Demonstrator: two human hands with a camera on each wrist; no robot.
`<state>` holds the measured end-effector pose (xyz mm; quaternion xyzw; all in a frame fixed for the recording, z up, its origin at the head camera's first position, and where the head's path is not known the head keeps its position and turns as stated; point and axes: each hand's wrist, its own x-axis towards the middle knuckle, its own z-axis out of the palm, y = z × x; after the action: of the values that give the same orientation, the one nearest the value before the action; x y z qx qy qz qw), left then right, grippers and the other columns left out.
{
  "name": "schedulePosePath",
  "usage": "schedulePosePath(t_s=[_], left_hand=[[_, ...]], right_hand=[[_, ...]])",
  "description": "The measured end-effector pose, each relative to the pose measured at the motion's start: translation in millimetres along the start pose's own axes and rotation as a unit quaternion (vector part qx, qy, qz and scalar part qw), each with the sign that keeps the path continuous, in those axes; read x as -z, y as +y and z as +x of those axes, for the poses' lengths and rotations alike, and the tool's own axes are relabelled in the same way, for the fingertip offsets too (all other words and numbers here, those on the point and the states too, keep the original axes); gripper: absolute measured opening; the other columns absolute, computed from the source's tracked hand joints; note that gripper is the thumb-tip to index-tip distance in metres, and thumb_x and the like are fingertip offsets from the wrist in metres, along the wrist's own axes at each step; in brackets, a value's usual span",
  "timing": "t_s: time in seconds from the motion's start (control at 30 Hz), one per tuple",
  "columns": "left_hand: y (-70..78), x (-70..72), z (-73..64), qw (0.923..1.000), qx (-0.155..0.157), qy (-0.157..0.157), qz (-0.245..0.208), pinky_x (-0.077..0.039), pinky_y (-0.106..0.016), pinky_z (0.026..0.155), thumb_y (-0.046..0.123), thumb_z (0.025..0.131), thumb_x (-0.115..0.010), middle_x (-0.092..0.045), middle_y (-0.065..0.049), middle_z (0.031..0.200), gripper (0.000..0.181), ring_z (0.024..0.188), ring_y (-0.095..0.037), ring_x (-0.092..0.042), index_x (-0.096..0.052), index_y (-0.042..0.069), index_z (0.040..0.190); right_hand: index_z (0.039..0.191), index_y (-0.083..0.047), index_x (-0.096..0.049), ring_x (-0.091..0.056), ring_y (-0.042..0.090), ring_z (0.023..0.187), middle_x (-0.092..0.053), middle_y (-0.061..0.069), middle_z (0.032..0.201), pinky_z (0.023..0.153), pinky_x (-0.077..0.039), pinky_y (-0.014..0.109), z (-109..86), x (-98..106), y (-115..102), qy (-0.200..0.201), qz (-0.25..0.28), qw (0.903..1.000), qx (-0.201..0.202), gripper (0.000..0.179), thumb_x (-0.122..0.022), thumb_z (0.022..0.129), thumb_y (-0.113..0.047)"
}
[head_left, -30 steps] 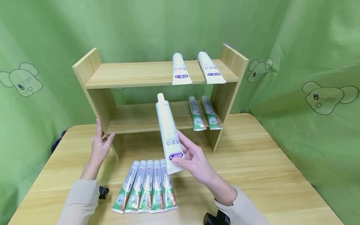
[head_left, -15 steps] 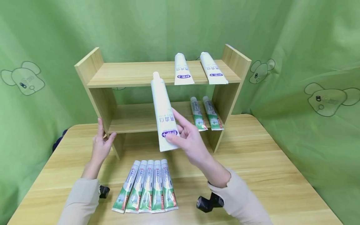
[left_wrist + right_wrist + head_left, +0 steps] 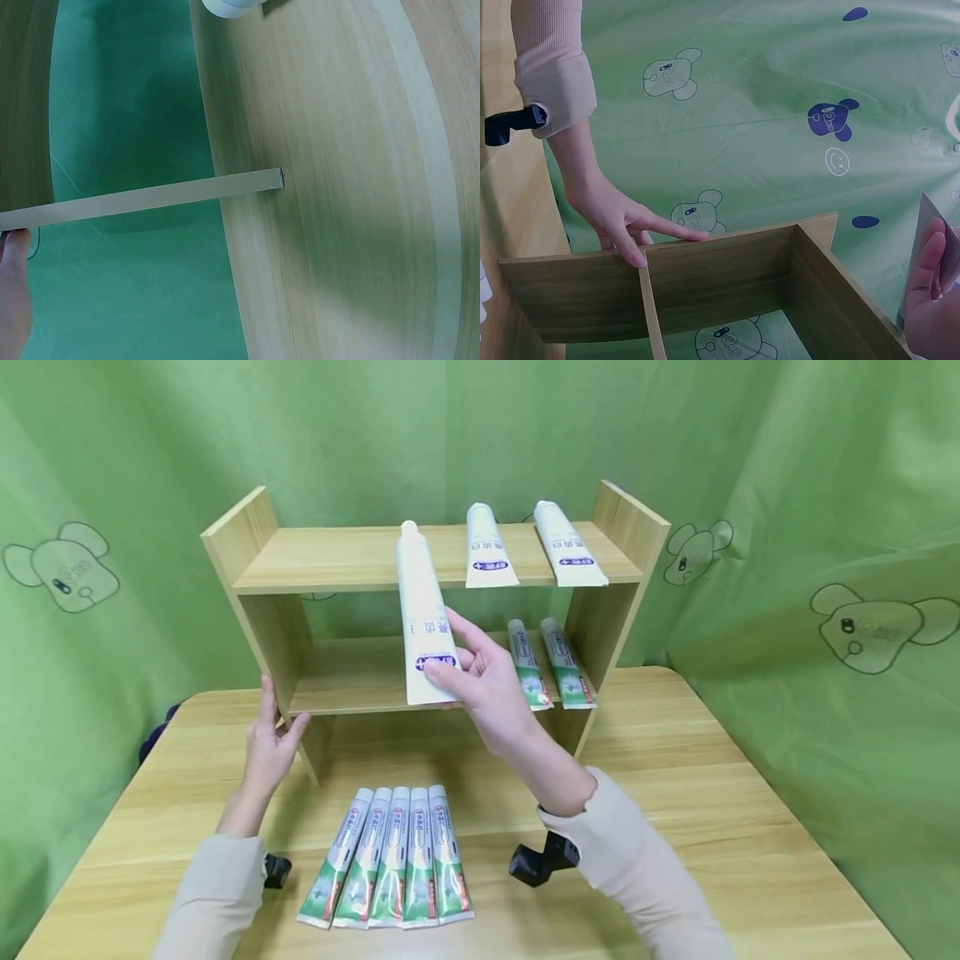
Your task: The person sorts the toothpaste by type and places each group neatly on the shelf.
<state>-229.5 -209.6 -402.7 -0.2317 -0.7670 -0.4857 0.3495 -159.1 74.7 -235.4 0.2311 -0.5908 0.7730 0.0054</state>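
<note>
Right hand (image 3: 483, 681), centre of the head view: grasping a white tube (image 3: 426, 610) near its flat end, thumb on the printed face, fingers at the side and behind. Tube sits left of centre, in front of the wooden rack (image 3: 277, 639), cap end up and leaning slightly left; its cap overlaps the upper shelf (image 3: 330, 558) in this view. Contact with the rack: cannot tell. In the right wrist view, this hand and part of the tube show at the right edge.

Left hand (image 3: 270, 752), left of centre in the head view: index finger and thumb extended, touching the front edge of the rack's left side; thumb lies at the end of the middle shelf (image 3: 345, 677).

Upper shelf, right half: two white tubes (image 3: 487, 547), flat ends projecting over the front edge. Middle shelf, right end: two green-and-white tubes (image 3: 564, 664), side by side. Lower centre: five green-and-white tubes (image 3: 393, 860) fanned on the table (image 3: 712, 827), caps toward the rack. Green cloth (image 3: 420, 427) with mouse drawings fills the background.
</note>
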Motion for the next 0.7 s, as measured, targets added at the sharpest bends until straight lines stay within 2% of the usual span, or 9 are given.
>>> schedulePosePath(t_s=[0.13,0.27,0.5,0.7], left_hand=[[1.5,-0.4,-0.8,1.0,0.007,0.0,0.005,-0.042,-0.007,0.084,-0.008,0.084,-0.059,-0.037,-0.042,0.125,0.091,0.102,-0.06,-0.045,-0.008,0.034,0.146],[1.5,-0.7,-2.1,0.9998,0.018,0.001,0.007,-0.043,-0.008,0.084,-0.006,0.084,-0.059,-0.036,-0.042,0.126,0.09,0.103,-0.06,-0.044,-0.008,0.034,0.146],[0.4,-1.6,-1.0,0.9999,0.011,0.0,0.0,-0.043,-0.008,0.085,-0.005,0.085,-0.059,-0.036,-0.042,0.127,0.088,0.104,-0.06,-0.045,-0.008,0.034,0.146],[1.9,-0.8,-0.2,1.0,-0.001,0.005,0.005,-0.042,-0.005,0.083,-0.009,0.083,-0.059,-0.039,-0.043,0.123,0.091,0.101,-0.06,-0.046,-0.009,0.033,0.147]], right_hand=[[0.14,-0.003,-0.032,-0.064,0.01,0.073,-0.06,0.025,0.11,0.053,-0.053,0.016,7.8,-2,-2,0.006,0.004,1.0,-0.002,0.057,-0.051,0.087,0.009],[0.14,-0.003,-0.032,-0.062,0.009,0.069,-0.062,0.02,0.106,0.051,-0.049,0.015,15.7,-3,-1,0.006,0.017,0.9998,-0.004,0.055,-0.049,0.088,0.007],[0.141,-0.002,-0.028,-0.062,0.008,0.074,-0.055,0.025,0.116,0.057,-0.051,0.014,24.0,-5,-5,0.0,0.034,0.9994,-0.002,0.055,-0.046,0.09,0.006],[0.141,0.0,-0.027,-0.059,0.009,0.069,-0.061,0.006,0.098,0.06,-0.051,0.014,27.6,-7,-14,-0.022,0.049,0.9985,-0.015,0.053,-0.042,0.09,0.005]])
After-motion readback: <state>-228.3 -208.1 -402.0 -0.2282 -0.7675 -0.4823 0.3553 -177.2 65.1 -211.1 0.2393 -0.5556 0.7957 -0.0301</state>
